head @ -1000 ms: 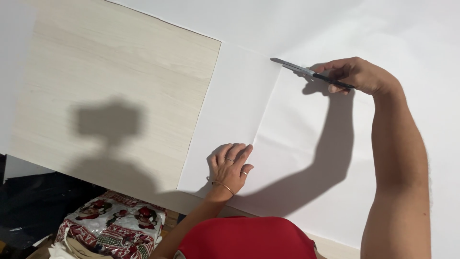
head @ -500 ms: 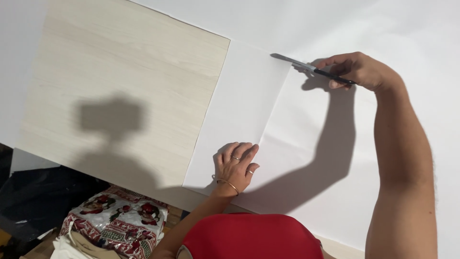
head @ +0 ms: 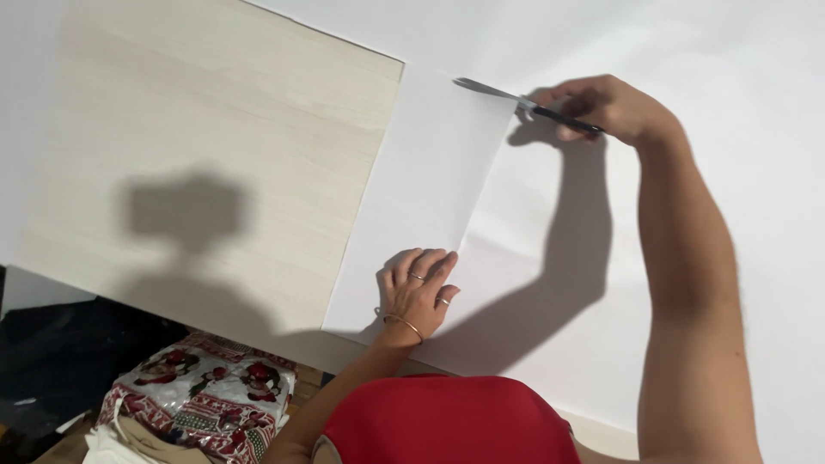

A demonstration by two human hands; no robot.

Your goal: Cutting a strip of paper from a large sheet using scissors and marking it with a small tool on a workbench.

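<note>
Left hand lies flat, fingers spread, pressing down the near end of the folded-over white paper flap. Right hand is closed around the dark handle of a knife; the blade points left, its tip at the far end of the fold, where the flap meets the large white sheet. The flap lies on the light wooden board along its right edge and overlaps the big sheet on the other side.

Step in hand, as I judge it: slitting the paper along the crease, with the blade just entered at the far end. Cut looks barely begun; the crease toward my left hand appears intact.

Next move calls for drawing the blade toward me inside the fold, keeping it low and straight, with steady pressure from my left palm so the paper does not slip or tear. Left fingers sit close to the crease line, so I must mind them.

Below the board edge: a patterned red-and-white bag.
</note>
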